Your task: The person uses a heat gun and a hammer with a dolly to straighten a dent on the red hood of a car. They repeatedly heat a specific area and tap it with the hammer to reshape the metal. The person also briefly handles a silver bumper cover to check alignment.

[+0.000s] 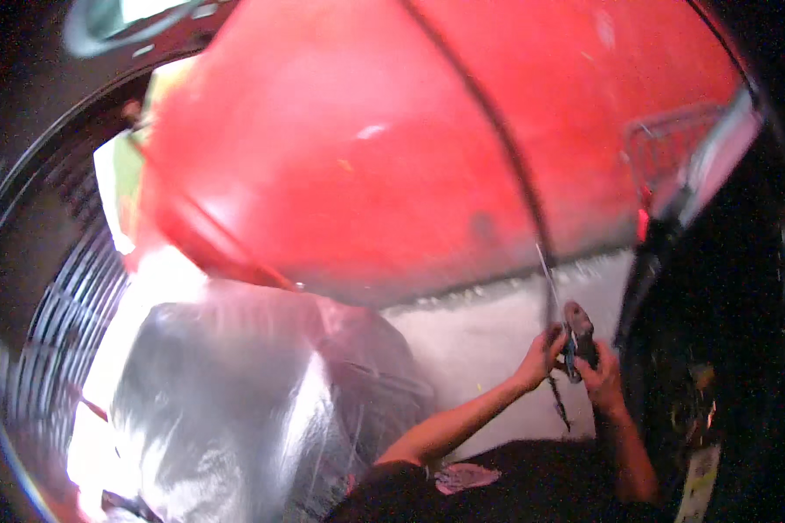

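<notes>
My right hand (pixel 604 382) is closed around a dark, elongated object (pixel 578 331) with a brownish rounded top; blur hides its exact kind. Close on its left, my left hand (pixel 539 359) has its fingers bent together at the object's side. What they pinch is too blurred to make out. A thin pale rod (pixel 546 272) slants up from between the hands. A long dark cord-like strip (pixel 516 166) curves down from the top and reaches my left hand. Below that hand, a dark ragged end (pixel 559 403) hangs.
A large red surface (pixel 349 148) fills the upper view. At the lower left stands a bulky shape under clear plastic sheeting (pixel 235 401). Pale floor (pixel 471 340) lies beyond my forearms. Dark ribbed panelling (pixel 70 296) curves along the left; a black panel (pixel 715 305) borders the right.
</notes>
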`<state>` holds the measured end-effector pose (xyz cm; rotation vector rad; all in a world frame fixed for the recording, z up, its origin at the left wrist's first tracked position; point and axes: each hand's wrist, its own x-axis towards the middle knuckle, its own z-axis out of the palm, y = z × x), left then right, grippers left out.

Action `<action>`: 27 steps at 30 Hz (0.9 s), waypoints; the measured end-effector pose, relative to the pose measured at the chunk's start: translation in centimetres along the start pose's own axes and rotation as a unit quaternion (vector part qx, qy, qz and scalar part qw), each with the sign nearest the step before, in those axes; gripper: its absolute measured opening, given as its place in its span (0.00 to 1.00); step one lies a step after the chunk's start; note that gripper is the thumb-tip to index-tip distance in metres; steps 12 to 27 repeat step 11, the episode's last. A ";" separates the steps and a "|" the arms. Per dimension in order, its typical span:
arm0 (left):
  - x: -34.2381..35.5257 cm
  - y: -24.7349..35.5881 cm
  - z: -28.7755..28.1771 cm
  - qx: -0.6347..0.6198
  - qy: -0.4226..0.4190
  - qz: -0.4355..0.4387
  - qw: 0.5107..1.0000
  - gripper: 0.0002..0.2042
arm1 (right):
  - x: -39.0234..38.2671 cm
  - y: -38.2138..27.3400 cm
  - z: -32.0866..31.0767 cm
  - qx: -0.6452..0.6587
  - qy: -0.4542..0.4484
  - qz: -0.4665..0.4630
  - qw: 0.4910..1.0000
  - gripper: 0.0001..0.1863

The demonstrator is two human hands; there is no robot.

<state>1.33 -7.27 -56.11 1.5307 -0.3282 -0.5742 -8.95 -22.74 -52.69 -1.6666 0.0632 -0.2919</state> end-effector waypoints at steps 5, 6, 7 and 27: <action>-7.5 12.6 -8.3 0.009 0.227 0.150 0.962 0.12 | 3.7 -2.5 4.9 0.050 -0.082 0.009 0.995 0.13; -8.8 13.7 -10.9 0.092 0.293 0.234 0.922 0.11 | 4.9 -3.2 6.4 0.053 -0.083 -0.049 0.994 0.14; -11.3 16.7 -11.7 0.117 0.284 0.237 0.922 0.12 | 5.2 -4.0 7.7 0.055 -0.073 -0.093 0.991 0.16; -16.4 24.9 -13.4 0.146 0.338 0.275 0.888 0.16 | 8.5 -5.0 12.2 0.143 -0.154 -0.065 0.975 0.23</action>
